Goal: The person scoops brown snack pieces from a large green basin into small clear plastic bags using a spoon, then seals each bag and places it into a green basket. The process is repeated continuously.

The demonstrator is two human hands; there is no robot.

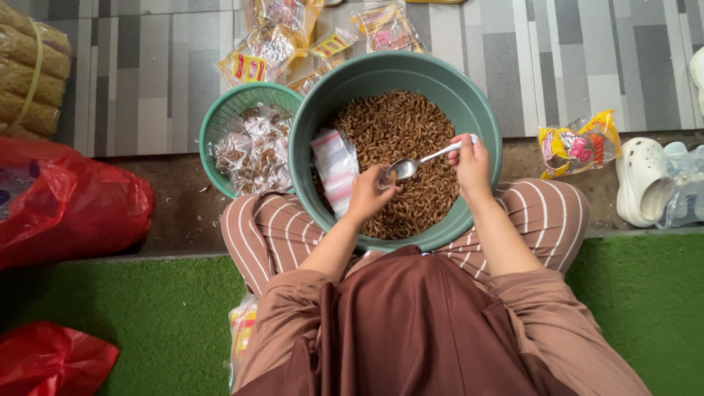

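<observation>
Brown cloth over your lap (411, 323) sits nearest the lens, with striped trousers (271, 227) showing at both knees. Between those knees rests a large round dark-green plastic basin (484, 117), and it holds a deep layer of small brown curled snack pieces (403, 128).

Your right hand (471, 165) is closed around the handle of a silver metal spoon (422, 161), its bowl pointing left. Your left hand (367, 194) pinches a small clear plastic pouch (383, 178) right at the spoon's tip, above the snack pieces; how full that pouch is cannot be made out. A stack of empty clear pouches with red-striped edges (334, 169) leans against the basin's inner wall, just beside your left hand.

Touching the basin on its left, a smaller light-green perforated plastic basket (220, 117) carries a heap of filled clear packets (253, 150). Judging by that heap, a fair share is packed, while the well-stocked basin and the stack suggest much is left to fill.

Yellow-printed snack bags (579, 147) lie on the tiled floor (147, 73), red plastic bags (70, 205) to your left, and white clogs (642, 180) to your right.
</observation>
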